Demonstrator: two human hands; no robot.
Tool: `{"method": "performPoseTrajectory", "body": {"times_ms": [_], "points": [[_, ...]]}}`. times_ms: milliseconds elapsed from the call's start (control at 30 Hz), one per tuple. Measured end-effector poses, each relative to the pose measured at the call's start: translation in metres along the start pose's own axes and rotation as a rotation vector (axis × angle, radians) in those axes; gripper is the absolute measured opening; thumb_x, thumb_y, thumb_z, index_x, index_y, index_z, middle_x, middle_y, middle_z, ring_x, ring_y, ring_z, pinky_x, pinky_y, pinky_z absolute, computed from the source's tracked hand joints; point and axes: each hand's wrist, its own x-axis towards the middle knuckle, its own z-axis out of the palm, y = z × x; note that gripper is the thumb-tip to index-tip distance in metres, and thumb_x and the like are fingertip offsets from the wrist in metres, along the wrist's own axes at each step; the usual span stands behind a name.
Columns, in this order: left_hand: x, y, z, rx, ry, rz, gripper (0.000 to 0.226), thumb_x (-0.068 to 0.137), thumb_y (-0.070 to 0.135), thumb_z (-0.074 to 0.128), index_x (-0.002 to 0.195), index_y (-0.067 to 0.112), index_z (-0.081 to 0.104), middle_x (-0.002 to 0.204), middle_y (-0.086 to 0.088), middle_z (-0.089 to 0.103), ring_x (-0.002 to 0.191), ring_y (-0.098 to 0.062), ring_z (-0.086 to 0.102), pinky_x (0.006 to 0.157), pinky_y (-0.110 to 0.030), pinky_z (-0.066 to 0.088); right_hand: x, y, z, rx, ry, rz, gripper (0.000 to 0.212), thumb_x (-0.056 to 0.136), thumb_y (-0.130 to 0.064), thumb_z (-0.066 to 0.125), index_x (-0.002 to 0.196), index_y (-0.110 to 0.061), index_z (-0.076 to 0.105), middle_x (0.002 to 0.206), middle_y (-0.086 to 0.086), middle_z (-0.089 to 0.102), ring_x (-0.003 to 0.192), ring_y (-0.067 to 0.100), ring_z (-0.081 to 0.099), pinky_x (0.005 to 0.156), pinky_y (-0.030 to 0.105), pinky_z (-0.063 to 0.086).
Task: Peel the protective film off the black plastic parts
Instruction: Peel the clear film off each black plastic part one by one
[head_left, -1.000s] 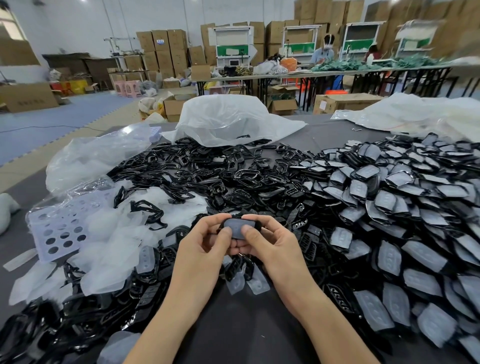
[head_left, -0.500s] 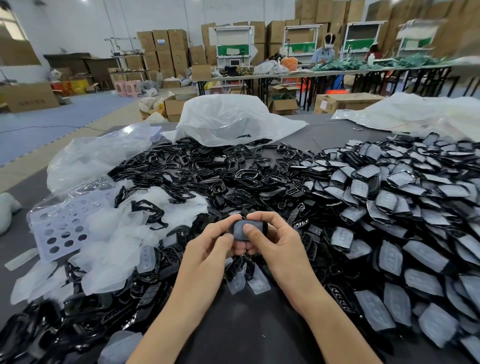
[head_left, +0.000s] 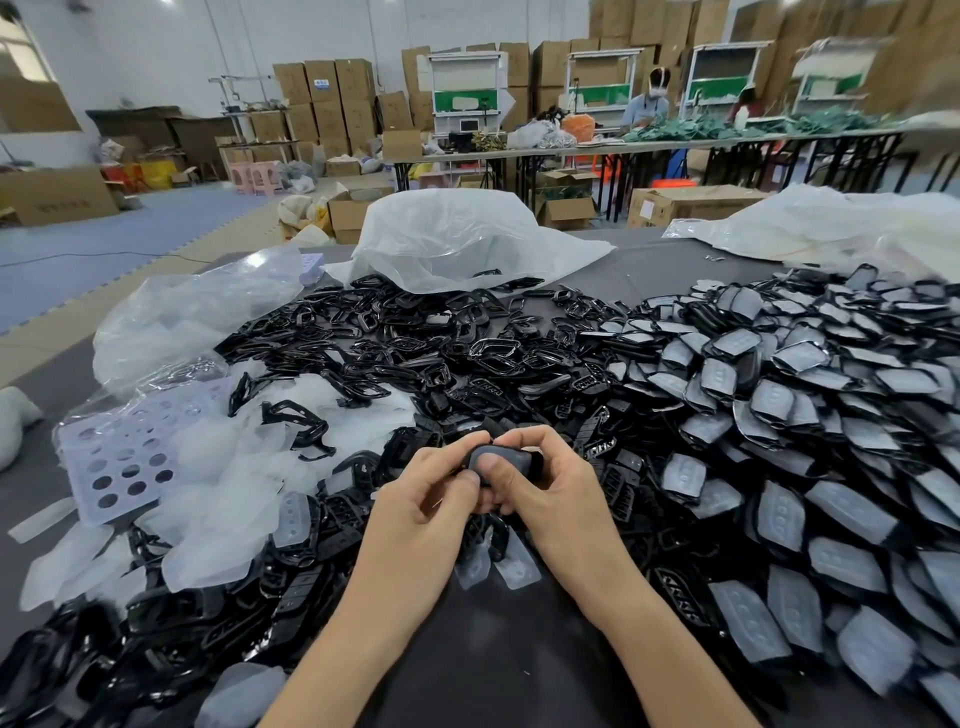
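Far left: lavender perforated tray (head_left: 119, 457) flat on the dark grey table (head_left: 467, 670), partly under a clear plastic bag (head_left: 192, 317). Just right of the tray, a heap of peeled film pieces (head_left: 223, 499), translucent white, with a few black frames on top.

Centre: a big pile of bare black parts (head_left: 415, 353) runs back to a white bag (head_left: 457, 239) at the far side.

Left hand (head_left: 421, 499): fingers curled, pinching the left end of 1 black plastic part (head_left: 511, 457). The part sits between both hands, lifted off the table, above the near edge of the central pile. Its face carries grey protective film. Can't tell whether any film edge is lifted; the fingers cover the ends.

Right hand (head_left: 556, 493): fingers curled round the right end of the same part, thumb lying on the film face.

Directly below the hands, 2 loose film pieces (head_left: 514, 564) lie on the table.

Right: a large pile of film-covered parts (head_left: 805, 415), grey faces mostly up, overlapping, reaching the frame edge. Behind it, another white bag (head_left: 831, 223).
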Motion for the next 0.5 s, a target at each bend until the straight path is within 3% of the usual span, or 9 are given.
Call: {"method": "performPoseTrajectory", "body": {"times_ms": [233,367,500], "points": [[0.0006,0.0000,0.0001,0.125,0.078,0.049,0.032,0.096,0.011,0.058,0.108,0.038,0.070,0.098,0.002,0.071,0.088,-0.014,0.070,0.085,-0.032,0.055,-0.0010,-0.0030,0.0024,0.079,-0.030,0.068,0.014,0.091,-0.017,0.071,0.099,-0.010,0.062,0.073,-0.003,0.070,0.063,0.007,0.064,0.061,0.017,0.052],[0.0010,-0.0022,-0.0018,0.161,0.109,0.030,0.029,0.097,0.014,0.057,0.108,0.038,0.070,0.093,-0.001,0.072,0.088,-0.015,0.070,0.085,-0.036,0.056,-0.0018,-0.0029,0.0021,0.045,-0.046,0.082,0.013,0.094,-0.011,0.067,0.106,-0.012,0.064,0.079,-0.002,0.072,0.070,0.009,0.068,0.067,0.018,0.054],[0.0009,-0.0030,-0.0010,0.149,0.114,0.026,0.030,0.099,0.014,0.053,0.112,0.035,0.069,0.094,0.001,0.074,0.088,-0.008,0.071,0.082,-0.021,0.054,-0.0019,-0.0024,0.0021,0.025,-0.028,0.085,0.013,0.094,-0.011,0.068,0.106,-0.015,0.066,0.082,0.002,0.075,0.071,0.010,0.069,0.068,0.019,0.054]]}}
